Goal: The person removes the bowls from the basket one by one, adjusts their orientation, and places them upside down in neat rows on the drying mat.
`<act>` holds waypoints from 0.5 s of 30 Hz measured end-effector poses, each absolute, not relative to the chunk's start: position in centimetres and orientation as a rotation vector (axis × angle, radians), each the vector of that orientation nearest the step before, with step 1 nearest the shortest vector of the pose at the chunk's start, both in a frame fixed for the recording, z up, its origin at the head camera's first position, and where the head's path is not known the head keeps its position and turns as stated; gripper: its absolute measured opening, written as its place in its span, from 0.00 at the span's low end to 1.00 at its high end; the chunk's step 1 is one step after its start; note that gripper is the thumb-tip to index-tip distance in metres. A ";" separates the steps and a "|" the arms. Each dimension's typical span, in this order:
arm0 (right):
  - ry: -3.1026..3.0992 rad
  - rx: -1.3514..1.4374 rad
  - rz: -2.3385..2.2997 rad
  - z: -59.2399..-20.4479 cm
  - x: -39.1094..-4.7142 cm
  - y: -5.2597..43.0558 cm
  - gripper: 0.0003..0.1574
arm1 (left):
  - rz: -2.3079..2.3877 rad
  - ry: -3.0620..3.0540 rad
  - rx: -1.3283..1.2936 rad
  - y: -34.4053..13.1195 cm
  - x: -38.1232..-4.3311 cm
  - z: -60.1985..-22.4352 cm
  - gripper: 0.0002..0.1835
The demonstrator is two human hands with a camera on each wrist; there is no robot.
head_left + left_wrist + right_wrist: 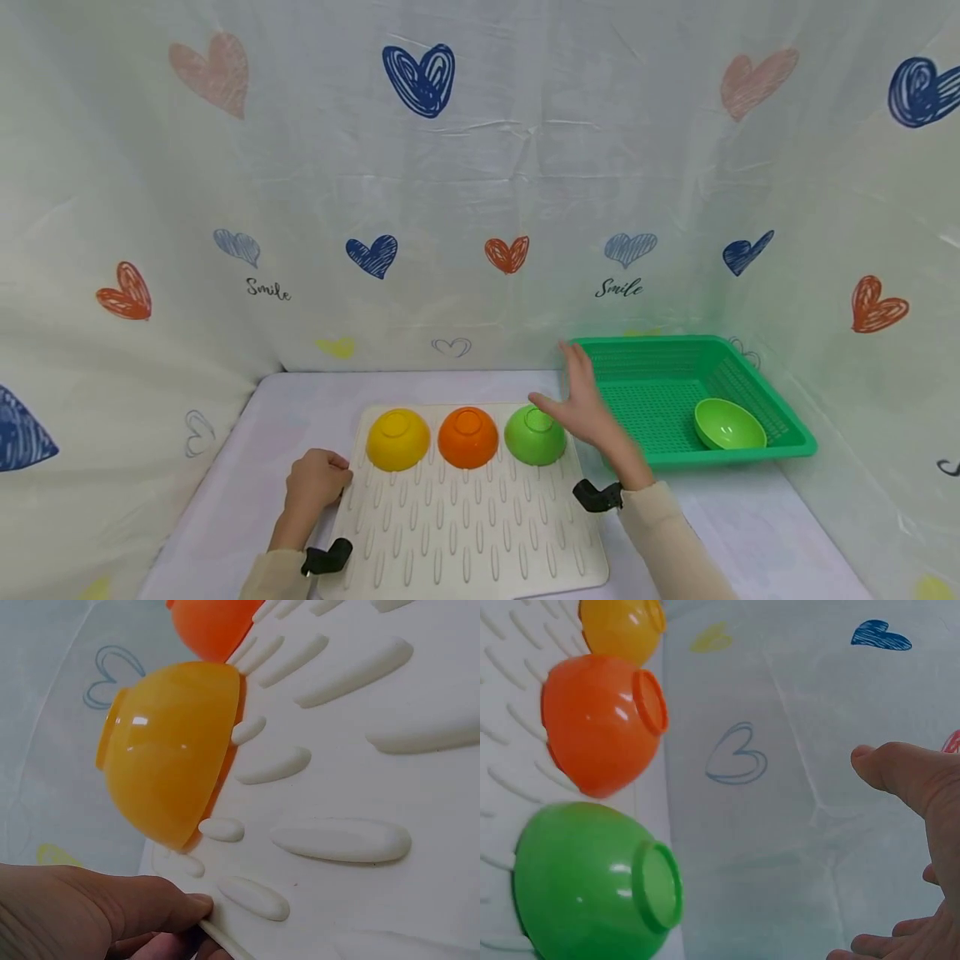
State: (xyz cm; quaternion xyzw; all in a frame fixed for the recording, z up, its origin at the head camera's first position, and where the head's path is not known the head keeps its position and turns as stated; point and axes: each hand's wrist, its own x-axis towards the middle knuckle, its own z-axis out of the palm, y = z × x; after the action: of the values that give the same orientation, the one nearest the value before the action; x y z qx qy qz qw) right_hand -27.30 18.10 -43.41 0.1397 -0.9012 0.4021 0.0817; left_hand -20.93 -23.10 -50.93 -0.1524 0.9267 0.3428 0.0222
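My left hand (317,482) pinches the left edge of a white ridged drying mat (465,533); in the left wrist view the thumb (161,904) lies on top of the rim with the fingers curled below. Three bowls sit upside down in a row along the mat's far side: a yellow bowl (397,440), an orange bowl (468,438) and a green bowl (535,437). Thumb and fingers spread, my right hand (581,400) is raised over the mat's far right corner, beside the green bowl and holding nothing.
A green perforated basket (645,458) stands at the back right, with a lime-green bowl (729,425) lying tilted, mouth up, inside it. White curtains (480,183) printed with hearts enclose the table (292,408) at the back and sides.
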 end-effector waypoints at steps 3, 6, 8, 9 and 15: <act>-2.708 0.396 1.170 -42.4 -28.3 19.3 0.65 | 1.052 2.892 -0.469 -23.3 -21.0 -51.3 0.09; -2.728 0.377 1.141 -41.8 -29.3 20.6 0.65 | 1.044 2.914 -0.458 -23.5 -20.9 -51.8 0.09; -2.740 0.365 1.125 -41.5 -30.0 21.6 0.65 | 1.048 2.917 -0.454 -23.6 -20.9 -51.9 0.09; -2.746 0.355 1.122 -41.4 -30.4 22.1 0.65 | 1.051 2.915 -0.454 -23.6 -20.9 -52.0 0.09; -2.800 0.278 1.108 -41.4 -31.9 25.3 0.65 | 1.075 2.905 -0.449 -23.5 -20.9 -52.0 0.10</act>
State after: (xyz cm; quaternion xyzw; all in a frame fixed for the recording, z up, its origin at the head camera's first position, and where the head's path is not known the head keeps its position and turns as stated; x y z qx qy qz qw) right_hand -31.86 25.31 -41.36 0.0917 -0.9243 0.3658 0.0587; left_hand -20.94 -23.54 -51.98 -0.1435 0.9282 0.3433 0.0059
